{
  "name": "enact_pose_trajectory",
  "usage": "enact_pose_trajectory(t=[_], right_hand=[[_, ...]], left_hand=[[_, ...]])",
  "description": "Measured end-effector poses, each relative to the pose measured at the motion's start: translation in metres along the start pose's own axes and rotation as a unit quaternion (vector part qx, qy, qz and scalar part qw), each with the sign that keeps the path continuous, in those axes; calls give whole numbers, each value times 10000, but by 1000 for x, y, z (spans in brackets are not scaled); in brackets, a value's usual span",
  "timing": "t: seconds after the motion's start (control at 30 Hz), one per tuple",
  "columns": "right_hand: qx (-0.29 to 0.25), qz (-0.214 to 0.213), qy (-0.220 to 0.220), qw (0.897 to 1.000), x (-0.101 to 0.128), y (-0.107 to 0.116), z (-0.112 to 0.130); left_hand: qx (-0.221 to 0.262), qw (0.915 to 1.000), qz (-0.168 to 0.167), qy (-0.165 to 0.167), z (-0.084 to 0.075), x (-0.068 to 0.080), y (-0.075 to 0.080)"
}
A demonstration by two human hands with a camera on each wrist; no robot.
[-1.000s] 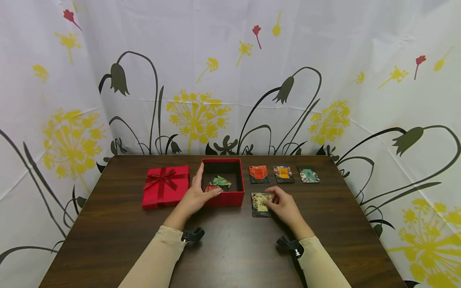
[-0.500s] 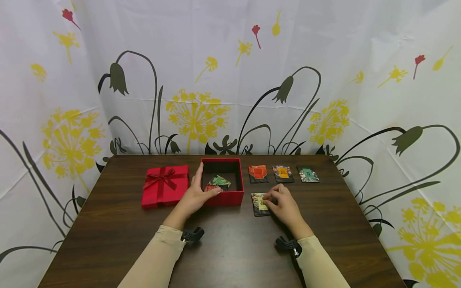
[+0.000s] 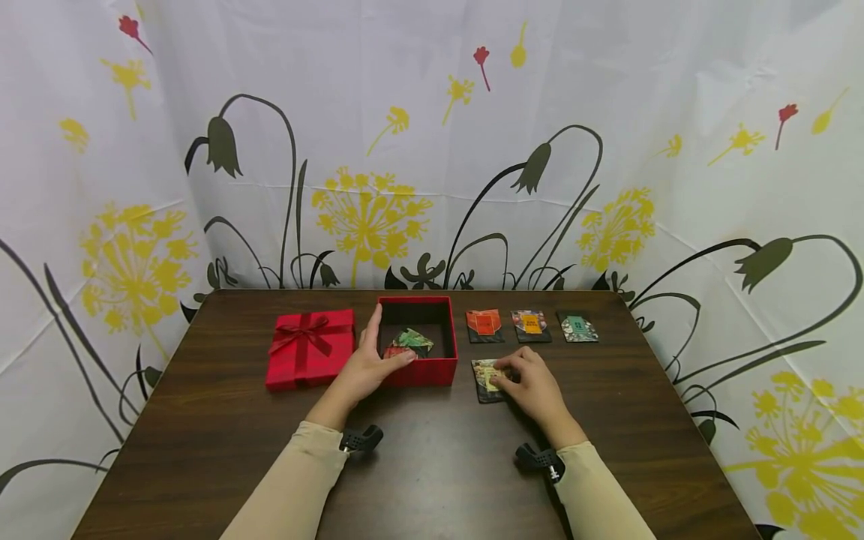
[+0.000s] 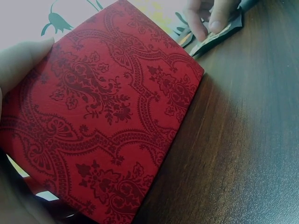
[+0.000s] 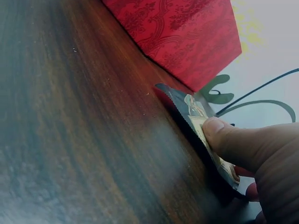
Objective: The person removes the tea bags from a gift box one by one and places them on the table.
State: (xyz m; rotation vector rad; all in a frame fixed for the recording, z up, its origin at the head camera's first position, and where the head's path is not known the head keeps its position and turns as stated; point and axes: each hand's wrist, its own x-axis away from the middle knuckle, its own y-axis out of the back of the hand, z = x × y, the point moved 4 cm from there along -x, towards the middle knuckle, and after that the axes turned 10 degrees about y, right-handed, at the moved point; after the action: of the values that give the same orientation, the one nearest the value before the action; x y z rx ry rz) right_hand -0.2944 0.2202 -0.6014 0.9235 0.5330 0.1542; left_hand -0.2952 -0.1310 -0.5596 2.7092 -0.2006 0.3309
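Head view, left hand (image 3: 365,367) gripping the near-left corner of the open square red patterned box (image 3: 418,341), right hand (image 3: 530,385) pinching a dark foil sachet with yellow label (image 3: 487,379) on the dark wooden table (image 3: 432,465), just at the box's 4 o'clock, bowed red lid (image 3: 309,348) at its 9 o'clock.

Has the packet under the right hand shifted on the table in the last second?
Yes. The packet under the right hand has slid slightly left, toward the open red box.

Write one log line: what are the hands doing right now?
left hand: holds red box | right hand: pinches packet on table | lid: beside box
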Motion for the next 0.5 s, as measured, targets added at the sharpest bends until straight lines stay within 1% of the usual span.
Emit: enact_pose_trajectory(t=[0.23, 0.5], right_hand=[[24, -76, -76, 9999, 0, -2, -3], [5, -66, -78, 9999, 0, -2, -3]], left_hand=[[-44, 10000, 12, 5, 1, -1, 0], [-77, 10000, 38, 25, 1, -1, 0]])
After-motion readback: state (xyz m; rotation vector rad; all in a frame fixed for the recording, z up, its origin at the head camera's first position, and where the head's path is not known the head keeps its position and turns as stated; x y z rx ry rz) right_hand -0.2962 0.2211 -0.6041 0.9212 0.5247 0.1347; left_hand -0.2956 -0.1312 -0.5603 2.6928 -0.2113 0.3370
